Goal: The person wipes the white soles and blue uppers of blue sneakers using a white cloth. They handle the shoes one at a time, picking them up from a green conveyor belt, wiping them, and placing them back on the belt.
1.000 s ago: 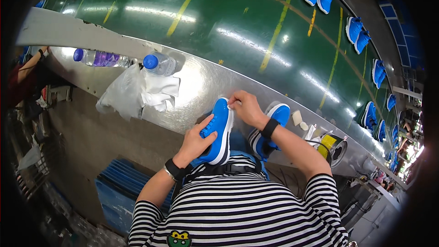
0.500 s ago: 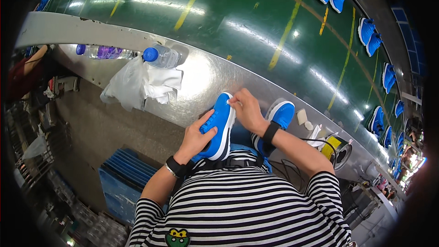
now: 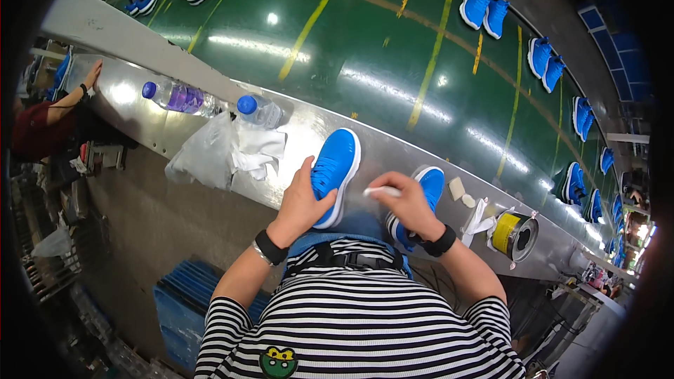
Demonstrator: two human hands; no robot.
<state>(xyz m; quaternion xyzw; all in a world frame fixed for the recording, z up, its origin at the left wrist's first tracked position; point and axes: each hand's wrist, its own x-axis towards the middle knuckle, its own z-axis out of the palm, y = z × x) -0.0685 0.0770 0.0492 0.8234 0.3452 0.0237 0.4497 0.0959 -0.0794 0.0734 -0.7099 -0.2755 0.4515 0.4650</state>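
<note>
The left hand (image 3: 298, 202) grips a blue shoe (image 3: 338, 156), thumb and fingers spread on its sides. The shoe has a smooth round toe, pointing at the shiny metal worktop's (image 3: 307, 128) far edge. Just right of it, the right hand (image 3: 411, 205) pinches a thin white thing (image 3: 383, 191), partly hiding the other shoe (image 3: 430, 184). A crinkly bag (image 3: 203, 153) hangs over the near edge.

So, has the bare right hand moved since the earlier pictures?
Yes, the right hand moved rightward and lower in view, relative to the small cream rectangular block.
</note>
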